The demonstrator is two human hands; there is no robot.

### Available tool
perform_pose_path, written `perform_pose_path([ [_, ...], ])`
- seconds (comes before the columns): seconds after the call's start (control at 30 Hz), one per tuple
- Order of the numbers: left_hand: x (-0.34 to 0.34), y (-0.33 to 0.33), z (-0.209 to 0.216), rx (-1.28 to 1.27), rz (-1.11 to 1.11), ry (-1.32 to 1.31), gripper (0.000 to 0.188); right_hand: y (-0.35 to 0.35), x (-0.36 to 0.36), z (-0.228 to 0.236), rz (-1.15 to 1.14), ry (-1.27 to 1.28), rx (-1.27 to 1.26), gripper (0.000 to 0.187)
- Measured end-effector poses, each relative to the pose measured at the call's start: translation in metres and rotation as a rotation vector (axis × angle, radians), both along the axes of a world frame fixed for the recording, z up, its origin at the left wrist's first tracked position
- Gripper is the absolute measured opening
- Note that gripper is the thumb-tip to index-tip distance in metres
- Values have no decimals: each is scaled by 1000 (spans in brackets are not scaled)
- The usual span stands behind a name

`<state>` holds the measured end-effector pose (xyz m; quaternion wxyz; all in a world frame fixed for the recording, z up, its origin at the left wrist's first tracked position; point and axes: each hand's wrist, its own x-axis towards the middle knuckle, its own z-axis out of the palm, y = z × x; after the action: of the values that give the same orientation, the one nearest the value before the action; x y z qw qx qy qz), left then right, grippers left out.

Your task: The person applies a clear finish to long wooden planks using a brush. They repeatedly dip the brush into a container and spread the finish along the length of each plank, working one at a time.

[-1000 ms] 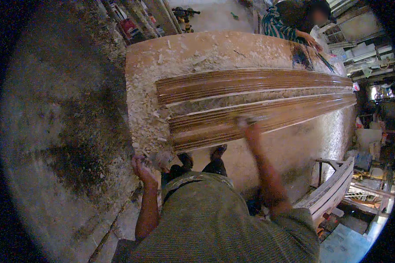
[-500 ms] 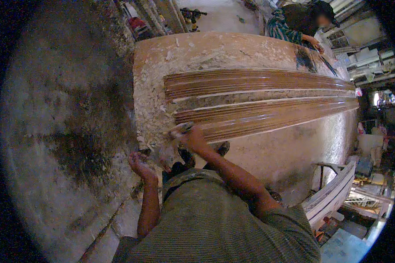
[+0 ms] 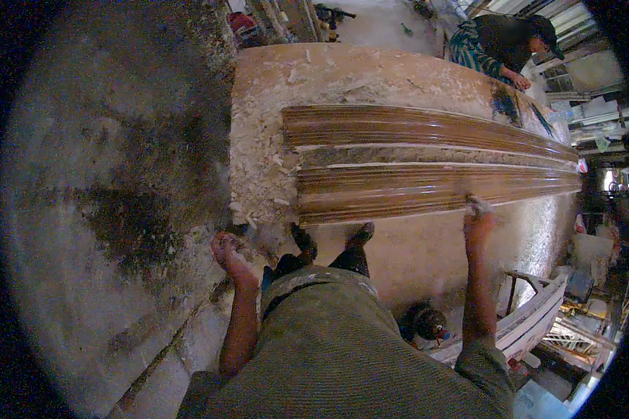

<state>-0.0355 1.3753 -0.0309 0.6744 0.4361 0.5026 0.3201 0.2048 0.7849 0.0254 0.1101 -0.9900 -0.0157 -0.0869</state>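
Note:
Two long glossy brown ribbed strips with pale edges run side by side along a wide worktop. My right hand is closed round a small greyish tool, smeared by motion, over the near edge of the closer strip. The tool's exact kind does not show. Off the worktop's left end, my left hand is held with curled fingers. Whatever it may hold is hidden.
White crumbly lumps cover the worktop's left end. A person in a striped sleeve bends over its far right side. A pale boat-like wooden piece stands at the lower right; a stained floor lies left.
My right hand has swept from the left end of the closer strip far to the right, arm now stretched out. My left hand stays near the left end. The view has shifted slightly.

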Motion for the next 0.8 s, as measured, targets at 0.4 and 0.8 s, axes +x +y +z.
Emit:
perform_pose_path([
  [0.4, 51, -30, 37, 264, -254, -87, 26, 387, -97, -10, 465, 886, 1291, 30],
  [0.8, 141, -153, 50, 124, -582, -236, 15, -96, 46, -47, -78, -124, 348, 16],
])
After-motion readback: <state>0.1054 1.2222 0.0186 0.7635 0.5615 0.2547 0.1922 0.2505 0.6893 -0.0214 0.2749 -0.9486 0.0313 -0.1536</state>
